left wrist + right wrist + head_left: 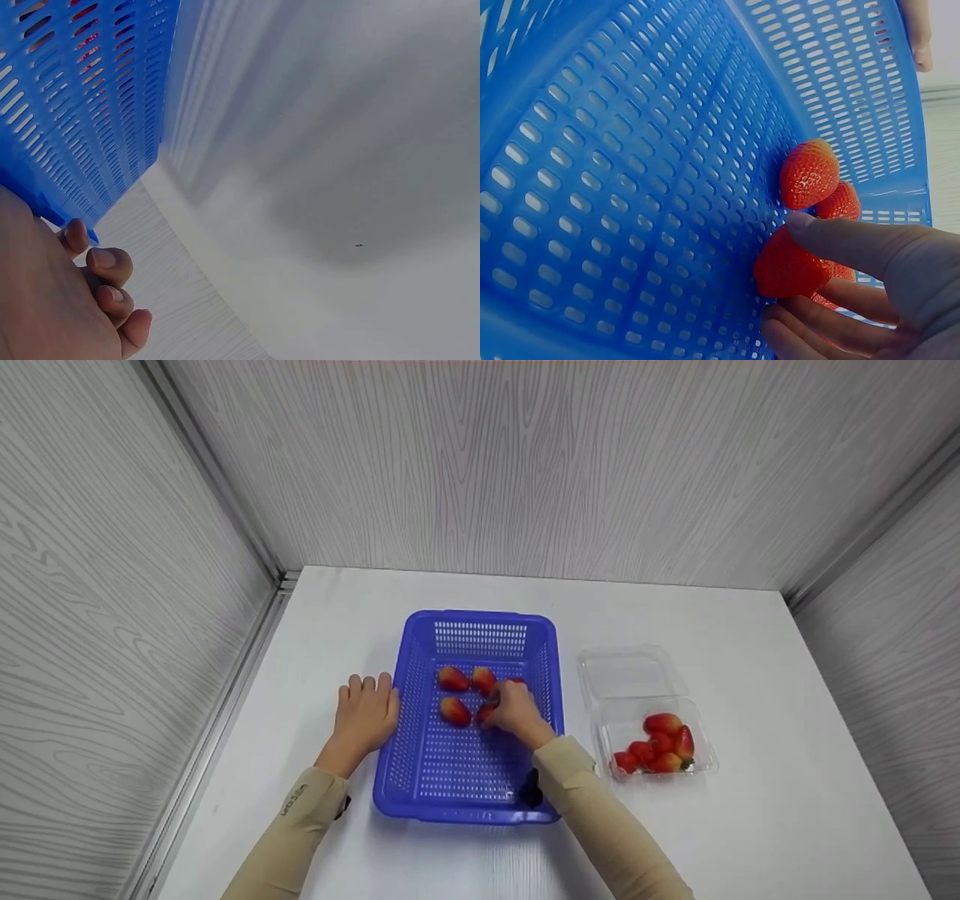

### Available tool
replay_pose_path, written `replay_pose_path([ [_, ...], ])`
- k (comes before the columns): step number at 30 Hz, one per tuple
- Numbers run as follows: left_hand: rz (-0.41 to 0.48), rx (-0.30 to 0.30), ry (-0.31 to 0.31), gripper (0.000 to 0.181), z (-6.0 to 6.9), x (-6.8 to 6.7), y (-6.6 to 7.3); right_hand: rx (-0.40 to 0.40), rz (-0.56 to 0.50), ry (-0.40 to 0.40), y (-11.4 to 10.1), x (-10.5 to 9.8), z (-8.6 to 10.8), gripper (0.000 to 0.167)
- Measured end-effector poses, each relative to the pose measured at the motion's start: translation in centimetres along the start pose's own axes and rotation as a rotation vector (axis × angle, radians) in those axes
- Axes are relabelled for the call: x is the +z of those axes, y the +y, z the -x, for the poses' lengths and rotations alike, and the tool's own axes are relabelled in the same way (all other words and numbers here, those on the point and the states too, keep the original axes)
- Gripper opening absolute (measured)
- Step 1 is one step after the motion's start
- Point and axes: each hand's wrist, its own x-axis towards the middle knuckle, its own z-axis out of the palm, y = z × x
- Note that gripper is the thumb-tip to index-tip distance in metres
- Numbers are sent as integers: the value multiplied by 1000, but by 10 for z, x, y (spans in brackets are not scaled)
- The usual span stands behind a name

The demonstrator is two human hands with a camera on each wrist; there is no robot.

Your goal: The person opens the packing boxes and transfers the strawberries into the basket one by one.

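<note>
Strawberries (454, 679), red, tapered and glossy with yellowish shoulders, lie spread on the floor of a rectangular blue plastic basket (450, 780) with slotted walls, while others are heaped in a clear plastic hinged box (621, 720) whose lid stands open. Inside the basket, the right hand (517, 711) has its thumb and fingers closed around one red berry (789, 266), low down among its neighbours; how hard it squeezes, I cannot tell. The left hand (365, 720) holds the basket's near-side rim on the left, thumb laid along the edge and fingers loosely bent beneath it. Each fruit looks light enough for a thumb-and-two-finger pinch. If real, it should be tender and bruise under a hard grip; whether it is real or a firm imitation the views do not settle. Its smooth skin may slip, and the narrowing tip would probably squirt out of a pinch, so the broad shoulders, taken across opposite sides with flat finger pads, are the better place. The basket itself seems stiff but light, likely to slide if nudged, and its rim offers the surest hold.
</note>
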Motion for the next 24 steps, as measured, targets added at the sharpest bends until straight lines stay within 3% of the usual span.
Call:
replay_pose_path([
  [10,-8,28,69,25,1,1,1,34,5,-2,-5,-9,2,35],
  [17,-3,23,48,27,-2,0,0,50,0,17,-12,-22,8,30],
  [24,5,13,18,29,-2,1,0,16,-24,130,-16,-45,17,21],
])
